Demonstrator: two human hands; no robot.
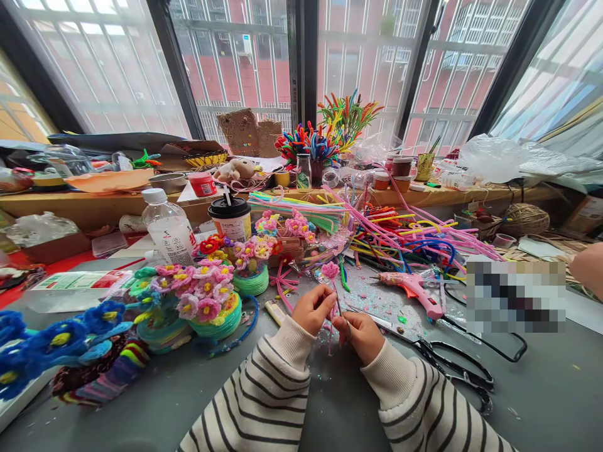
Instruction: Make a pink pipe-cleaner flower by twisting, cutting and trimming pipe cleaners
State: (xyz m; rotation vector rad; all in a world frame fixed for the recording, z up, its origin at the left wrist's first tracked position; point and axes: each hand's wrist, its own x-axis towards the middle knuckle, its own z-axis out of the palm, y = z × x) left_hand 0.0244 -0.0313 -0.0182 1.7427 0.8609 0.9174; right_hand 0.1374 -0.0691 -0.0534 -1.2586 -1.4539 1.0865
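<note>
Near the middle of the table my left hand (313, 309) pinches a pink pipe-cleaner flower (330, 270) by its thin stem, with the bloom standing above my fingers. Close beside it, my right hand (363, 337) is closed on small scissors (338, 302). A finger ring shows at the thumb, and the narrow blades point up along the flower's stem. Whether the blades touch the stem, I cannot tell. Loose pink pipe-cleaner strands hang below the two hands. Large black-handled scissors (464, 370) lie on the table just right of my right hand.
A pink glue gun (414, 290) lies behind the large scissors. Pots of pipe-cleaner flowers (207, 295), a water bottle (168, 229) and a lidded cup (230, 220) stand at left. Bundled pipe cleaners (301, 213) lie behind. Part of another hand (588, 269) shows at far right.
</note>
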